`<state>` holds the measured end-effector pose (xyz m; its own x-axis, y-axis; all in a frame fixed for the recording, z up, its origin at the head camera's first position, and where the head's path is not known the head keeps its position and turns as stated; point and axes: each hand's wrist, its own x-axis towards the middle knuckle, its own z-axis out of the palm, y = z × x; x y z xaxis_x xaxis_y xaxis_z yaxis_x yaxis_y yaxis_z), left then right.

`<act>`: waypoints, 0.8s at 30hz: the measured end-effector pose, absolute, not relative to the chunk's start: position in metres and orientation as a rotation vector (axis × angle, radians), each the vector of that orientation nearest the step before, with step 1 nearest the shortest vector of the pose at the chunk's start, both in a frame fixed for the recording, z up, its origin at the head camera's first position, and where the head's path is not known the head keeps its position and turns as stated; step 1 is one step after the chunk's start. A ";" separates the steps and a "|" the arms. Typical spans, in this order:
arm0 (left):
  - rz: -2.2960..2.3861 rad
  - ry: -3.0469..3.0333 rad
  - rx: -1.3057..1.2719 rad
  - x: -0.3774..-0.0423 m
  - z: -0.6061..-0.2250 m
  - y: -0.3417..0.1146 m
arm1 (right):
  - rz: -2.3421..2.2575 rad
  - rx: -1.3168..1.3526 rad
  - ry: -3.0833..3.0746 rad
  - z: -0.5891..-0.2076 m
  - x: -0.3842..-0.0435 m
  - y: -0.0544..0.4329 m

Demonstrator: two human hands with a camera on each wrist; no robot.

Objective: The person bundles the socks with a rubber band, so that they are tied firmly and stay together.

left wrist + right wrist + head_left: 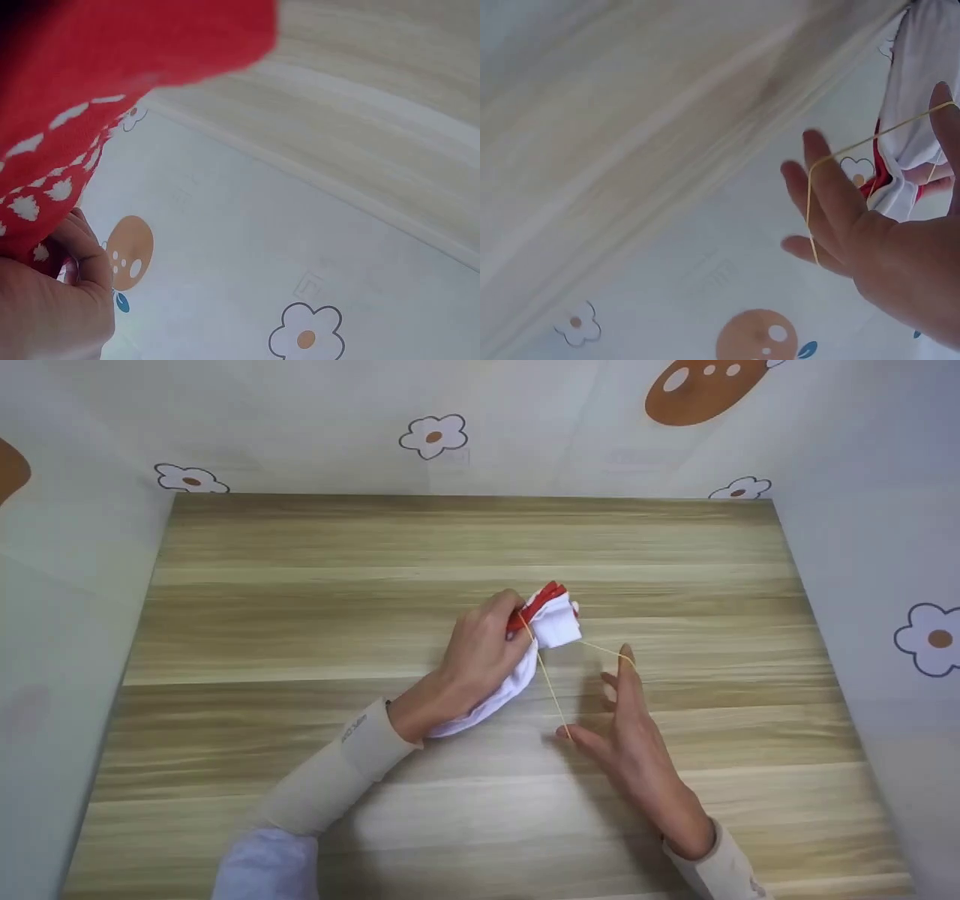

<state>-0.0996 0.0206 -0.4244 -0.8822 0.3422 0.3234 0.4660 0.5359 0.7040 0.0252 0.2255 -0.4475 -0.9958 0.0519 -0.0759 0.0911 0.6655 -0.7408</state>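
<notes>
My left hand [480, 649] grips a bunched red-and-white cloth [556, 624] above the middle of the table. One end of the cloth sticks out past the fingers; a white length hangs down below the hand. Up close in the left wrist view, the red knit cloth [45, 172] has white shapes. A thin yellow rubber band [552, 688] runs from the cloth to my right hand [637, 750]. There, the thumb and fingers are spread apart, holding the band stretched, as the right wrist view also shows. The band's far part at the cloth is partly hidden.
Both hands are above a wood-grain table [300, 585]. Pale walls [525, 442] printed with flowers and brown shapes stand behind it and at both sides.
</notes>
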 end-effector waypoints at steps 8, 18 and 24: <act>-1.276 -2.678 -0.698 -0.101 -0.424 0.021 | -1.080 -0.136 3.170 -0.455 0.022 0.226; -1.264 -2.795 -0.719 -0.101 -0.423 0.023 | -0.757 -0.802 3.409 -0.463 0.020 0.235; -1.262 -2.827 -0.763 -0.099 -0.425 0.025 | -0.731 -0.940 3.374 -0.461 0.020 0.238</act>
<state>-0.0993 0.0249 -0.4251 -0.8845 0.4424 0.1479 0.4055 0.5726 0.7125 0.0198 0.2385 -0.4607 -0.7745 -0.3861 0.5011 -0.5588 0.7888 -0.2559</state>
